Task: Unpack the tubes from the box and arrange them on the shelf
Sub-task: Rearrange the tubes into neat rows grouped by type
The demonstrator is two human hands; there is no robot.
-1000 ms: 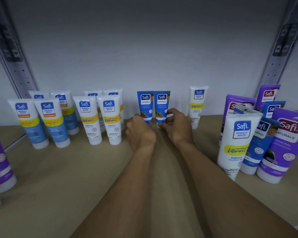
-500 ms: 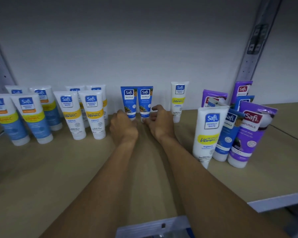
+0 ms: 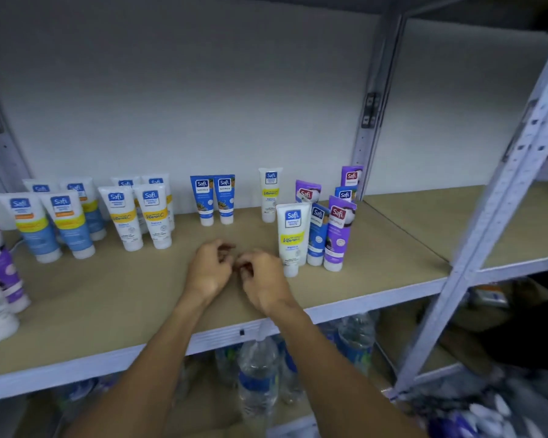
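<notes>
Nearest, below the front edge of the shelf [image 3: 124,298] and under both wrists, clear water bottles [image 3: 257,374] stand on a lower level. Over the tan shelf board, the left grip [image 3: 211,273] and right grip [image 3: 261,282] hover side by side, nearly touching, fingers loosely curled and holding nothing (blur softens the fingertips).

Just right of the right grip stands a white tube [image 3: 291,237] reading "Safi Perfect White, Vitamin C". A blue Safi tube [image 3: 317,232] and a purple "Safi Naturals" tube [image 3: 339,232] are packed beside it. Left of the left grip stand yellow-banded white tubes [image 3: 122,216], then white-and-blue tubes [image 3: 29,226] further left.

Beyond both grips, well apart from them, two blue "Safi Naturals" tubes [image 3: 201,199] stand cap down, touching each other, near the back wall [image 3: 203,90]. A slim white Safi tube [image 3: 270,194] stands to their right.
</notes>
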